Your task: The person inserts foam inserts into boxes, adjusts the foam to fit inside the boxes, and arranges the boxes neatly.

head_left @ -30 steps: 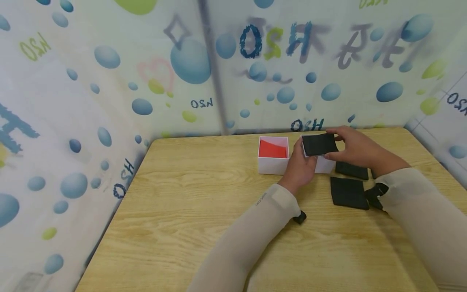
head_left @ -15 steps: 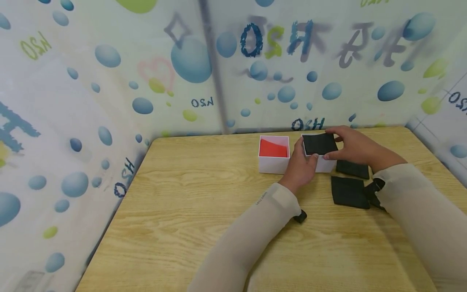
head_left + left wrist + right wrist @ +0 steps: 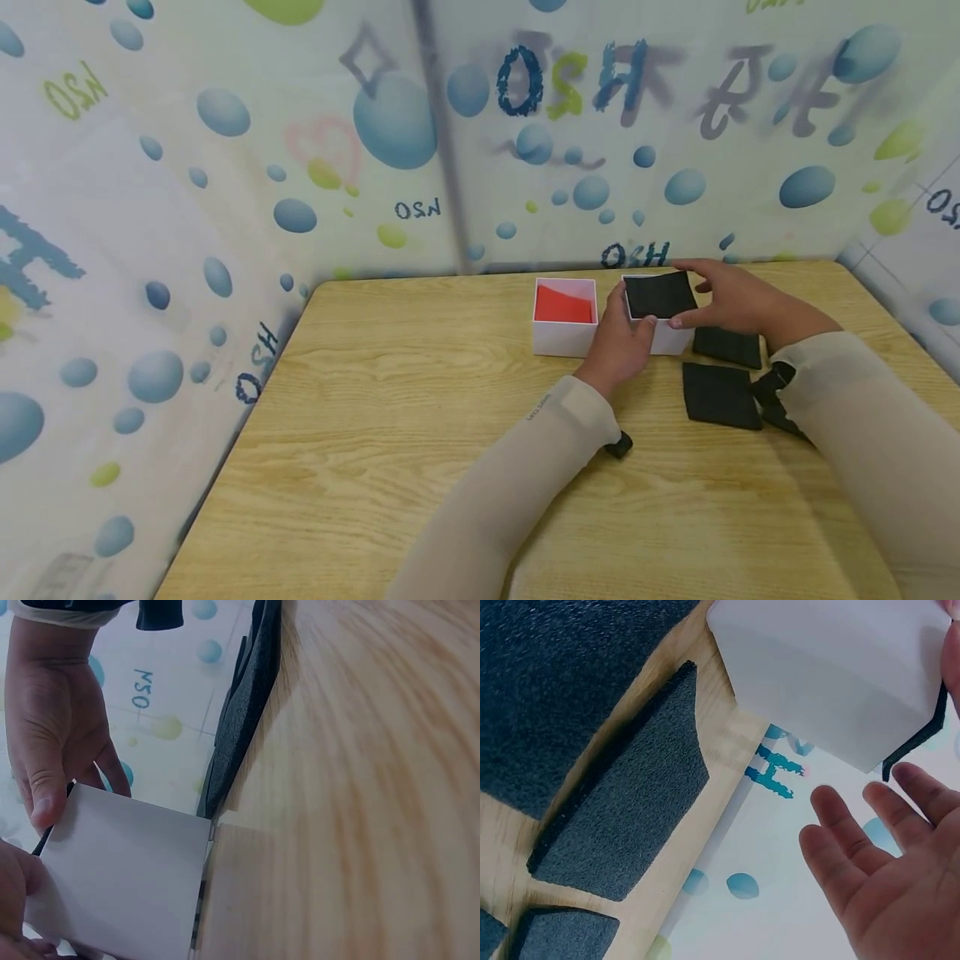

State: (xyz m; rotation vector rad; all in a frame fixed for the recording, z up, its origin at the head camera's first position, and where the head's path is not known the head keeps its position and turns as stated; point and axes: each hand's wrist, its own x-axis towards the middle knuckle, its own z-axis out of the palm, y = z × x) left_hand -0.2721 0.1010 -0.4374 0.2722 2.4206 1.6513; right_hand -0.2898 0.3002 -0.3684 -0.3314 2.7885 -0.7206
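In the head view my left hand (image 3: 617,343) grips the left side of a white box (image 3: 670,340), its thumb at the front rim. A black foam sheet (image 3: 660,295) lies across the mouth of this box, its right edge standing slightly above the rim. At that edge is my right hand (image 3: 731,298), its thumb at the front corner and a finger at the back corner, holding the sheet between them. The right wrist view shows the other fingers (image 3: 844,847) of this hand spread beside the box. Whatever lies under the sheet is hidden.
A second white box (image 3: 564,337) with a red sheet (image 3: 562,305) inside stands left of the held one. Several black foam pieces (image 3: 722,396) lie on the wooden table (image 3: 390,400) at the right, partly under the right sleeve. A patterned wall sheet (image 3: 480,167) rises behind the table.
The black sheet settles lower into the box mouth at its left and front, while its right edge lifts a little. Both hands stay almost in place.
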